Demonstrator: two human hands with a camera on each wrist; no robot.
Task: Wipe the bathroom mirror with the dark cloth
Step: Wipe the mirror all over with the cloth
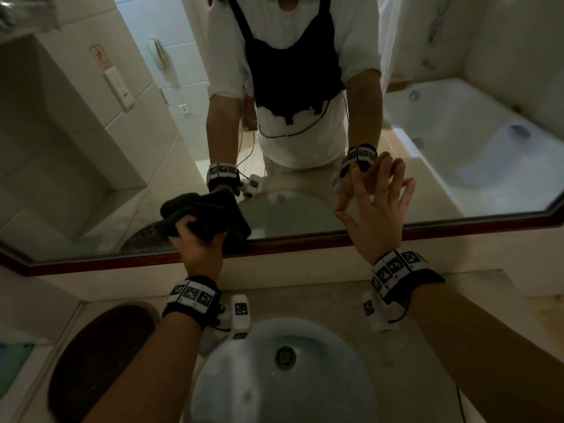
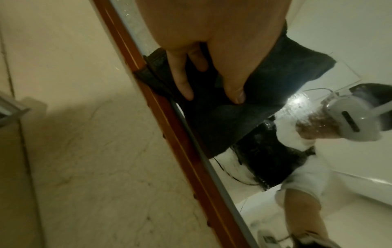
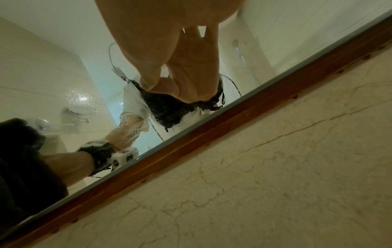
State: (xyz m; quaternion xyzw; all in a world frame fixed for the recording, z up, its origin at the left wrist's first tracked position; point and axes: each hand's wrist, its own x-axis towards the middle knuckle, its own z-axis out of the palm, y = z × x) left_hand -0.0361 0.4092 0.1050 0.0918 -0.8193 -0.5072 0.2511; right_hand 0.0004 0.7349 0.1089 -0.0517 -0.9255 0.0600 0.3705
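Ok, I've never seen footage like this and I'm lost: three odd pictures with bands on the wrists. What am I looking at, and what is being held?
A person cleans a bathroom mirror while wearing three cameras. The wide picture comes from the head, looking down over a sink. The other two look along each wrist toward the fingers. The left hand grips a dark cloth low on the glass, by the wooden frame. The right hand is spread open at the glass, holding nothing. The patterned wristbands carry the wrist cameras.

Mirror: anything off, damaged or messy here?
Water droplets speckle the mirror glass, clearest in the right wrist view. The dark cloth, held by the left hand, overlaps the wooden frame at the bottom edge. No cracks visible.
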